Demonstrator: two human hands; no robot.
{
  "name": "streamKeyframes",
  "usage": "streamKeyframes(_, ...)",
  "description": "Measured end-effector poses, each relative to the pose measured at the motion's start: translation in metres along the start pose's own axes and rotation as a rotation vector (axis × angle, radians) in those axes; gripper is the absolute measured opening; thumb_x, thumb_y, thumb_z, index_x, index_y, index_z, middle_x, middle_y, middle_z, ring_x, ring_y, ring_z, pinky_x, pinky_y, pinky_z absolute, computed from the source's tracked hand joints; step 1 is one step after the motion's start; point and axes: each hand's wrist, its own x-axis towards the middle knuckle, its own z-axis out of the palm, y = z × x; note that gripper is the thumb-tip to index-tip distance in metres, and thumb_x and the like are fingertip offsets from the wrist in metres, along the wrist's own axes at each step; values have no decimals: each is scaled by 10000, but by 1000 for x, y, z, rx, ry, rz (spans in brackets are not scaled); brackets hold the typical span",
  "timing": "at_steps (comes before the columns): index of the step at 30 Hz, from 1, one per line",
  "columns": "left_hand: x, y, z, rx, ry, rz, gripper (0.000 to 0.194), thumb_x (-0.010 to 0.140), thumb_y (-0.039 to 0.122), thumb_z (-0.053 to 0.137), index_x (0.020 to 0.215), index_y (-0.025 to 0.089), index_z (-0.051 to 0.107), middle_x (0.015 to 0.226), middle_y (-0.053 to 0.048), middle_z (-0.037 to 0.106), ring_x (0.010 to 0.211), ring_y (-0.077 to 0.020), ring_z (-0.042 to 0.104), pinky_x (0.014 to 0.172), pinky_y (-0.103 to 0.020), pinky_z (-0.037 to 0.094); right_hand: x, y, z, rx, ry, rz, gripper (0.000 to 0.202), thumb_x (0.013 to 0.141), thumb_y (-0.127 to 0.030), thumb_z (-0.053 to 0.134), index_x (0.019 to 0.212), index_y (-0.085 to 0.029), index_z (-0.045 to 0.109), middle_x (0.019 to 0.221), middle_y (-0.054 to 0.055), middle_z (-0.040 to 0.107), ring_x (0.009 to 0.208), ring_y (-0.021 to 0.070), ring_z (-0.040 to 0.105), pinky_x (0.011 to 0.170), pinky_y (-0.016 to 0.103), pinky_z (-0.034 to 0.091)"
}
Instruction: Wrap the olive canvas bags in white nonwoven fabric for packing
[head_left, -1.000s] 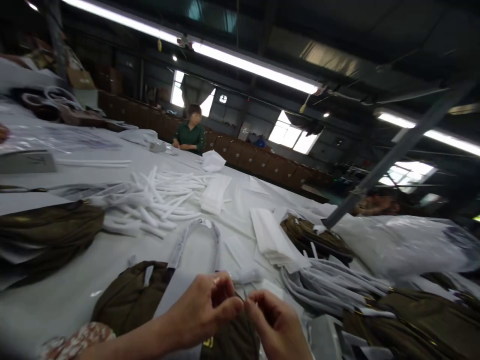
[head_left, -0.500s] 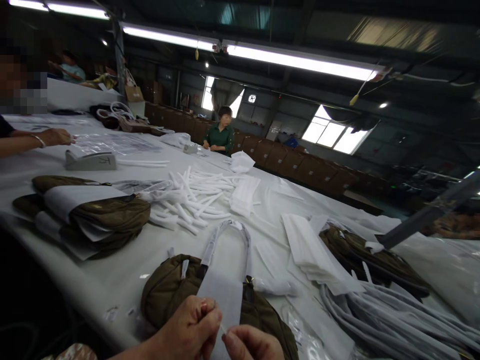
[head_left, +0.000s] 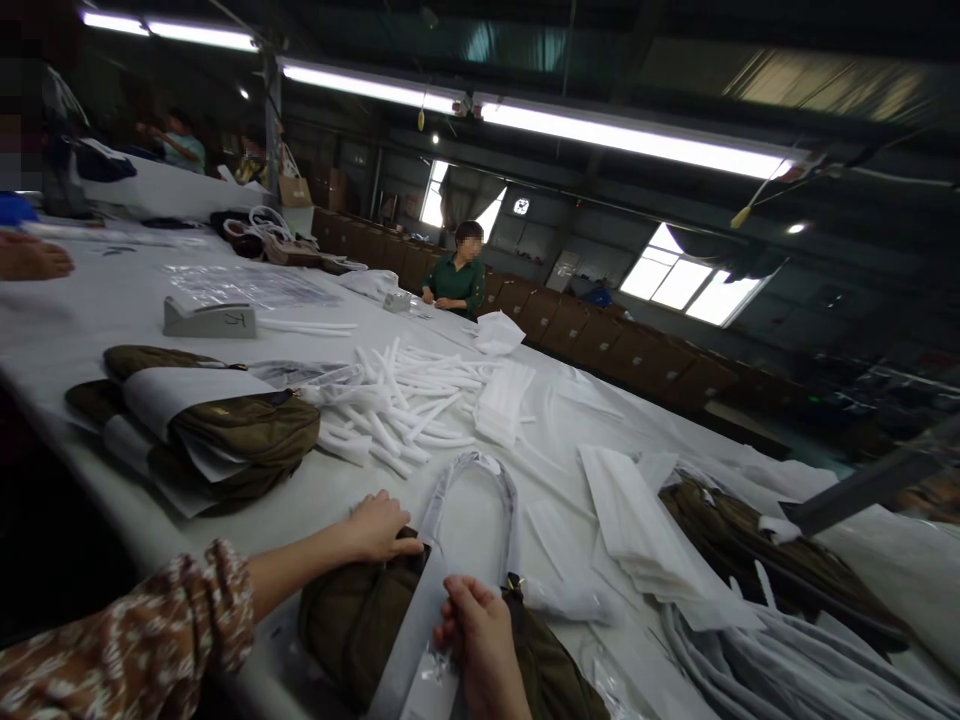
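Observation:
An olive-green handbag (head_left: 352,620) lies in front of me, its looped handle (head_left: 474,465) wrapped in thin pale film. My left hand (head_left: 379,530) grips the bag's upper edge, left of the handle's base. A pale sheet (head_left: 409,630) stands up across the bag's middle, tilted. Just right of that sheet, my right hand (head_left: 480,630) is closed in a pinch over the bag. What its fingertips hold is too small to make out. Shiny clear plastic (head_left: 435,670) shows below those fingers.
Wrapped olive bags (head_left: 225,420) lie stacked at left, near a tape dispenser (head_left: 210,318). White foam rods (head_left: 405,400) are heaped behind my bag. To the right are white sheets (head_left: 637,520), another olive bag (head_left: 750,540) and grey strips (head_left: 795,650). A co-worker (head_left: 456,275) stands across the table.
My hands, close together over the bag before, have moved apart. The left went to the bag's upper edge; the right stays over the middle. The pale sheet is now raised. The view has shifted slightly.

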Motion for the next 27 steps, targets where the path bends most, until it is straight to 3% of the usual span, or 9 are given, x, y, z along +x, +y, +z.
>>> streamKeyframes(3, 22, -5, 19, -55, -103, -37, 407, 725, 565, 656, 766, 160, 661, 844, -99, 653, 914, -304, 595, 820, -460, 457, 19, 11, -4, -173, 78, -25, 488, 471, -579, 751, 640, -173, 539, 436, -60, 493, 310, 54, 366, 336, 196, 333)
streamKeyframes(7, 46, -3, 31, -205, -199, -89, 320, 823, 443, 639, 759, 130, 618, 756, 3, 618, 755, -176, 611, 721, -346, 509, 22, 12, -6, -408, 82, -122, 377, 620, -532, 633, 638, -161, 572, 439, -47, 502, 296, 69, 386, 314, 191, 275)
streamKeyframes(14, 65, -7, 44, -588, -216, -147, 252, 902, 370, 568, 912, 122, 612, 835, -6, 628, 699, -127, 607, 636, -283, 528, 23, 6, 3, -680, 189, -261, 296, 722, -421, 534, 547, -186, 576, 418, -12, 531, 340, 124, 464, 351, 224, 291)
streamKeyframes(20, 70, -2, 42, -847, -226, -167, 253, 917, 371, 546, 936, 125, 602, 794, 0, 623, 630, -103, 590, 586, -257, 519, 27, -8, 18, -817, 201, -332, 284, 740, -336, 482, 534, -189, 612, 433, 13, 573, 423, 151, 524, 406, 231, 324)
streamKeyframes(27, 67, -1, 33, -985, -249, -186, 230, 915, 349, 552, 944, 125, 594, 749, 11, 626, 549, -82, 562, 513, -220, 479, 16, -29, 27, -894, 207, -440, 271, 747, -311, 506, 588, -154, 659, 540, 33, 641, 546, 161, 575, 520, 233, 362)
